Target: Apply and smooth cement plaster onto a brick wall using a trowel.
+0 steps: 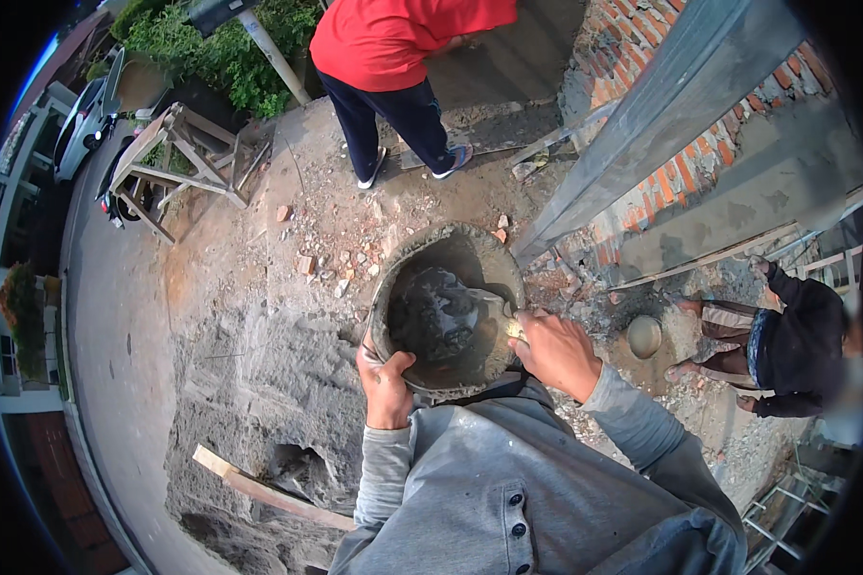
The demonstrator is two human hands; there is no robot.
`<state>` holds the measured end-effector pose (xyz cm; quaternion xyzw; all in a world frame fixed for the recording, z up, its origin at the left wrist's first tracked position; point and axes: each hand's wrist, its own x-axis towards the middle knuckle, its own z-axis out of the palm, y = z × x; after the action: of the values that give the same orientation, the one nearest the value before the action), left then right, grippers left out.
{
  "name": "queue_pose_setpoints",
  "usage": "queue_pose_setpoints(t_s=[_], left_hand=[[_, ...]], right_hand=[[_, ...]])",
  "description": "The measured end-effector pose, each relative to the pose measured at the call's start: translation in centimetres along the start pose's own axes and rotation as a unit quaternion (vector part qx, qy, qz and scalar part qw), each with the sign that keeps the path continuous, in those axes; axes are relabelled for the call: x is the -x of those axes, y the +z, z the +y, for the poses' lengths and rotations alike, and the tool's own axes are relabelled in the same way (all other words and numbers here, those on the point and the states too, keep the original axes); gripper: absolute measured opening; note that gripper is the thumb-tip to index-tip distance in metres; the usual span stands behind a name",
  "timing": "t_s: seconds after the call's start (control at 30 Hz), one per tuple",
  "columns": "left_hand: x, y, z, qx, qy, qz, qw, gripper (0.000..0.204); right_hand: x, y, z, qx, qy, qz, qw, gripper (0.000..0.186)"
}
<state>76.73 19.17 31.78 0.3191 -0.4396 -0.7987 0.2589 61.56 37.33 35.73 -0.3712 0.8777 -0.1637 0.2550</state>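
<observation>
Trowel [489,305] blade points left into mortar bucket [393,278].

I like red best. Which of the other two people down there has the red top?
The standing person at the top of the picture wears the red top. The other person, crouched at the right by the brick wall, is in dark clothes.

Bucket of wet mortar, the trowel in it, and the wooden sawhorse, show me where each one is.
bucket [389,287], head view, on its left rim.
trowel [497,307], head view, on the blade over the mortar.
wooden sawhorse [184,153], head view, on its top beam.
</observation>
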Motion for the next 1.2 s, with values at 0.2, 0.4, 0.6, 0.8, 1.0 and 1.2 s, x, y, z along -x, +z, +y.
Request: queue_pose_setpoints(t_s=[0.2, 0.4, 0.6, 0.8, 1.0, 1.2], left_hand=[[-9.9, 0.1, 0.9, -0.047, 0.015, -0.090, 0.995, 0.060], [-21.4, -1.4, 3.7, -0.016, -0.054, -0.129, 0.990, 0.069], [-33.0, -4.8, 9.2, 0.029, -0.133, -0.166, 0.977, 0.060], [-39.9, -4.7, 12.8, 0.043, -0.144, -0.176, 0.973, 0.072], [-44.3, -1.0, 13.5, 0.061, -0.178, -0.238, 0.953, 0.071], [-48.3, 0.8, 10.9, 0.015, -0.173, -0.250, 0.953, 0.071]], right_hand=[[-8.5, 2.5, -1.5, 0.007, 0.004, 0.006, 1.000, 0.024], [-18.3, 4.1, -5.3, -0.255, 0.089, -0.130, 0.954, 0.033], [-25.9, 1.5, -13.1, -0.620, 0.254, -0.183, 0.719, 0.029], [-30.0, -3.8, -17.1, -0.074, 0.121, 0.120, 0.983, 0.042], [-34.4, -2.1, -16.9, 0.040, 0.117, 0.104, 0.987, 0.040], [-36.0, -4.3, -11.0, -0.022, 0.081, 0.100, 0.991, 0.031]])
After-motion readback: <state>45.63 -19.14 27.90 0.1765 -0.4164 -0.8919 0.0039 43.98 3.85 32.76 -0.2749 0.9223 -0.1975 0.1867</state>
